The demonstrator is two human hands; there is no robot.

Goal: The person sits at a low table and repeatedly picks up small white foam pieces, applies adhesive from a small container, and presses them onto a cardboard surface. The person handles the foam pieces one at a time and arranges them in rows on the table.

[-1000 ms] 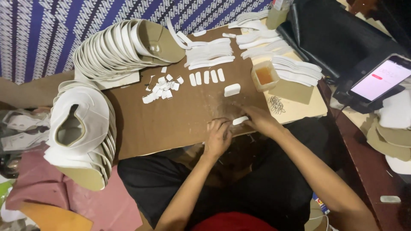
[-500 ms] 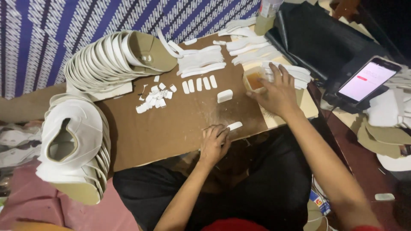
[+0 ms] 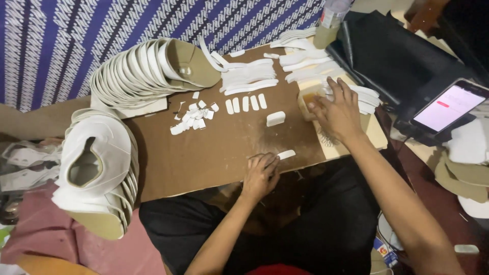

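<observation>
Head view: left hand (image 3: 260,175) fingers pin a white strip (image 3: 286,154) flat on the worktop (image 3: 224,147); right hand (image 3: 338,112), at two o'clock, fingers spread over the glue pot (image 3: 307,99), should dip sparingly.

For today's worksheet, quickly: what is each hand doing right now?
Left hand: fingers curled, pressing a small white strip on the cardboard.
Right hand: open, over a small tub.

Left hand (image 3: 260,174) pinning small white strip (image 3: 286,154) on brown board (image 3: 214,153), right hand (image 3: 337,111) apparently dipping into glue tub (image 3: 307,98)
</observation>
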